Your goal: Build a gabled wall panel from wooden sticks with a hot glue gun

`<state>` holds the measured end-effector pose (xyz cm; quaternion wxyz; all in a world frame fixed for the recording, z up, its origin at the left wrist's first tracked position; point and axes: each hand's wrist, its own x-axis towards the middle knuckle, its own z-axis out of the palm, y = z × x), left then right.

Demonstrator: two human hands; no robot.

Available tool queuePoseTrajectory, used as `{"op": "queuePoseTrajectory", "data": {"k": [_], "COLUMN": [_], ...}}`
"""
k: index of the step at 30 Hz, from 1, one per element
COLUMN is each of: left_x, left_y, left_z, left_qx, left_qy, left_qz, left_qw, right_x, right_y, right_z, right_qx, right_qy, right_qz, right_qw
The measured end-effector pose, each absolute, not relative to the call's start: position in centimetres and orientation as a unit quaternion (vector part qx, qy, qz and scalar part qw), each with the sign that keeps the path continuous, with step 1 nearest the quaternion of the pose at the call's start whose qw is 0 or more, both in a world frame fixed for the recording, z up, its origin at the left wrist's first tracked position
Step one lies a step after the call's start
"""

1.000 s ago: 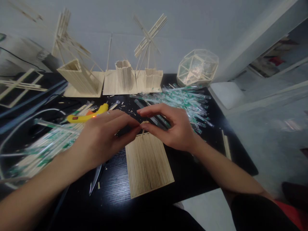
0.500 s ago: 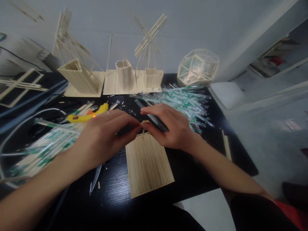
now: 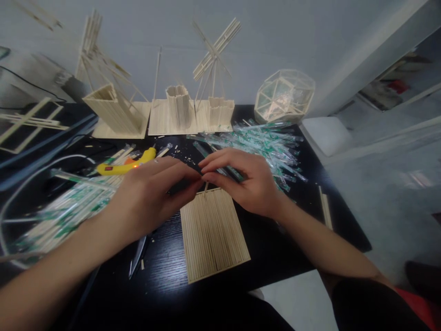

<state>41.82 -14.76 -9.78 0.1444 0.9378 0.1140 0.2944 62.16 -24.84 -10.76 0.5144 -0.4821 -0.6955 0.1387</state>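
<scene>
A flat panel of chopsticks [image 3: 215, 232] glued side by side lies on the black table in front of me. At its far edge a short wooden stick [image 3: 206, 187] stands up. My left hand [image 3: 155, 188] pinches at the top of this stick with thumb and fingers. From the other side, my right hand [image 3: 241, 179] brings thumb and index fingertips together at the same spot. The fingertips hide the stick's upper end. A yellow glue gun [image 3: 127, 166] with a lit red light lies just beyond my left hand.
Wrapped chopsticks lie in piles at left [image 3: 72, 207] and right [image 3: 265, 147]. Along the wall stand several stick models, including a windmill-like one [image 3: 215, 55], and a faceted frame [image 3: 284, 99]. Scissors [image 3: 138, 255] lie left of the panel; two loose sticks [image 3: 325, 209] lie at right.
My right hand's fingers have closed down toward its thumb, covering the small wooden bit that showed at the stick's top. My left hand stays nearly still.
</scene>
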Motion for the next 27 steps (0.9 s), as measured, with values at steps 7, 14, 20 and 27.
{"op": "queuePoseTrajectory", "data": {"k": [7, 14, 20, 27], "left_x": [41.98, 41.88, 41.85, 42.16], "left_y": [-14.86, -14.80, -14.83, -14.80], "left_z": [-9.77, -9.77, -9.91, -10.03], "left_qx": [0.936, 0.935, 0.937, 0.937], "left_qy": [0.112, 0.114, 0.117, 0.127], "left_qz": [0.296, 0.302, 0.297, 0.272], "left_qw": [0.152, 0.145, 0.145, 0.180], "right_x": [61.91, 61.91, 61.92, 61.83], "right_y": [-24.92, -24.90, -24.91, -24.91], "right_z": [-11.15, -11.20, -11.01, -10.79], "right_qx": [-0.479, -0.479, -0.485, -0.482], "right_qy": [-0.682, -0.688, -0.687, -0.685], "right_qz": [0.144, 0.125, 0.129, 0.134], "right_qw": [0.533, 0.530, 0.525, 0.529]}}
